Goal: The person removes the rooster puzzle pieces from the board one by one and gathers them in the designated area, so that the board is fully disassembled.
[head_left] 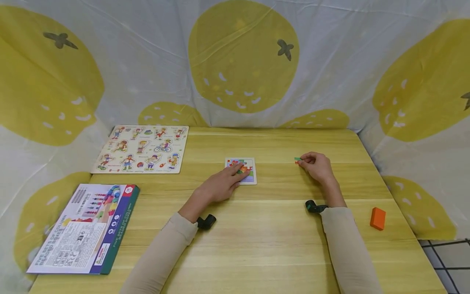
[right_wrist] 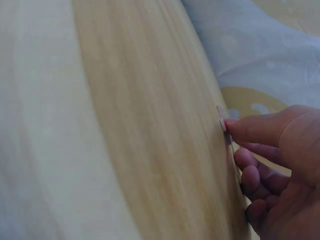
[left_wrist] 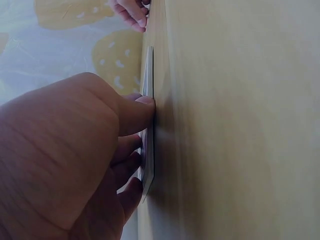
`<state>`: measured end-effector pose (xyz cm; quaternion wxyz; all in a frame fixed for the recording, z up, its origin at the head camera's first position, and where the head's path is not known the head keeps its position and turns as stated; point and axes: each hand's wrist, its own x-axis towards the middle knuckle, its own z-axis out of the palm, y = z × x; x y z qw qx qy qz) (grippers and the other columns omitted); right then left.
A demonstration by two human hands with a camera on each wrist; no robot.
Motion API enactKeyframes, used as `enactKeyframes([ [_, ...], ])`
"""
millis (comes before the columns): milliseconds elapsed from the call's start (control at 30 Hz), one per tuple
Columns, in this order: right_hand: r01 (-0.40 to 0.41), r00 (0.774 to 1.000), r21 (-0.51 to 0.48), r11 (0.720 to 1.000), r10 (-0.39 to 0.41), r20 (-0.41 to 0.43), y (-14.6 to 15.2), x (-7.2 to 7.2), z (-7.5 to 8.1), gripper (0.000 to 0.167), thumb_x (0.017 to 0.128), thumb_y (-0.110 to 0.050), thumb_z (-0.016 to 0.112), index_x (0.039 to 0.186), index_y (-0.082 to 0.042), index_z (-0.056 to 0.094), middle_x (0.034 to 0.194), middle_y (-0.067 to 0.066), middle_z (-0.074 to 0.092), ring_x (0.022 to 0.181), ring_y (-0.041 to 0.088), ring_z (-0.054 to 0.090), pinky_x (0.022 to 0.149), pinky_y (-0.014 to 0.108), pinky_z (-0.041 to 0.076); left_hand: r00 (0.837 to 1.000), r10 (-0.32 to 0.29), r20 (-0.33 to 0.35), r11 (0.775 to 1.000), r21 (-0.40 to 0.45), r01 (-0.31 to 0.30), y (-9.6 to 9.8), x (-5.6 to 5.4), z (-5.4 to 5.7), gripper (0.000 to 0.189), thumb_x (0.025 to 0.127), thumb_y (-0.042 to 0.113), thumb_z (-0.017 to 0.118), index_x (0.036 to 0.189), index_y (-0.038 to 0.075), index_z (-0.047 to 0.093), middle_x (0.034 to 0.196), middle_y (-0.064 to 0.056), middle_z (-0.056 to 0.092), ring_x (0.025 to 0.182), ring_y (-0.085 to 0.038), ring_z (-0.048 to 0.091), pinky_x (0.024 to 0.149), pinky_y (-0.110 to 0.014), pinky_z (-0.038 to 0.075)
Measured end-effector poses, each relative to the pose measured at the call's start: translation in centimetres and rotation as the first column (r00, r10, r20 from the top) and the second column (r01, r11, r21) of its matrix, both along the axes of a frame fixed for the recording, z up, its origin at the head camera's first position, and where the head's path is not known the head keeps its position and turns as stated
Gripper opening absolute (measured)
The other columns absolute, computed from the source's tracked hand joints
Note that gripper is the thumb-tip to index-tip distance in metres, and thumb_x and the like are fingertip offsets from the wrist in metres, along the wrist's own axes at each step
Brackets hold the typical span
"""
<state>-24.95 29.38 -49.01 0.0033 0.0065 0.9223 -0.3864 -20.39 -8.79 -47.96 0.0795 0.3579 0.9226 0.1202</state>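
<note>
A small square jigsaw puzzle [head_left: 251, 179] in a white frame lies on the table, its colourful picture partly hidden. Across its face rest the extended fingers of my left hand [head_left: 222, 182], and in the left wrist view the thumb [left_wrist: 142, 112] is at the near edge of the puzzle board [left_wrist: 150, 75]. Off to the right, my right hand [head_left: 318, 166] pinches a small green and red puzzle piece [head_left: 297, 160] between thumb and forefinger. The right wrist view shows that piece [right_wrist: 221, 117] edge-on, close over the table, with the other fingers curled below.
A pale peg puzzle board [head_left: 141, 150] with sports figures lies at the back left. In front of it is a boxed toy set [head_left: 84, 228]. An orange block [head_left: 377, 218] stands near the right edge. A lemon-print cloth [head_left: 235, 61] hangs behind and at both sides.
</note>
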Motion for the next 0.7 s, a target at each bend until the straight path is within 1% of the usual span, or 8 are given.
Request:
enactKeyframes([
  [200,-0.005,1.0,-0.012,1.0,0.005,-0.008,0.3,0.1,0.0,0.026,0.101,-0.022,0.067,0.119,-0.004,0.072,0.105,0.015,0.068,0.087,0.021,0.056,0.072,0.025,0.047,1.0,0.006,0.022,1.0,0.012,-0.006,0.0,0.0,0.0,0.052,0.112,0.026,0.043,0.163,0.024,0.034,0.172,-0.012,0.023,0.16,-0.029,0.02,0.128,-0.045,0.025],
  [300,-0.012,1.0,-0.022,1.0,0.012,-0.004,0.3,0.3,0.1,0.028,0.101,-0.025,0.067,0.12,-0.004,0.071,0.106,0.016,0.068,0.088,0.022,0.057,0.072,0.025,0.047,1.0,0.011,0.026,1.0,0.025,-0.012,0.0,-0.1,-0.2,0.052,0.112,0.026,0.043,0.163,0.023,0.034,0.172,-0.011,0.023,0.16,-0.029,0.021,0.128,-0.046,0.026],
  [433,-0.014,1.0,-0.04,0.999,0.013,-0.015,0.0,0.7,0.3,0.03,0.101,-0.025,0.068,0.121,-0.003,0.071,0.107,0.017,0.069,0.089,0.021,0.059,0.072,0.023,0.048,0.999,0.025,0.022,0.999,0.042,-0.026,-0.2,-0.1,-0.2,0.052,0.111,0.027,0.045,0.163,0.023,0.035,0.172,-0.012,0.023,0.159,-0.03,0.021,0.128,-0.047,0.026],
  [567,-0.027,0.998,-0.033,0.999,0.025,-0.049,-0.6,0.8,0.4,0.03,0.101,-0.025,0.068,0.12,-0.003,0.072,0.107,0.017,0.07,0.091,0.022,0.06,0.076,0.021,0.047,0.999,0.049,0.002,0.998,0.028,-0.049,-0.8,0.1,0.1,0.053,0.111,0.03,0.046,0.162,0.023,0.036,0.172,-0.013,0.022,0.159,-0.031,0.021,0.129,-0.048,0.024],
  [700,-0.044,0.996,-0.038,0.998,0.041,-0.074,-1.5,0.8,0.5,0.029,0.101,-0.026,0.068,0.118,-0.003,0.073,0.105,0.017,0.07,0.09,0.022,0.059,0.075,0.02,0.046,0.997,0.081,-0.009,0.997,0.02,-0.08,-1.4,0.3,0.1,0.053,0.11,0.031,0.048,0.161,0.024,0.038,0.171,-0.014,0.023,0.158,-0.035,0.023,0.128,-0.049,0.026],
])
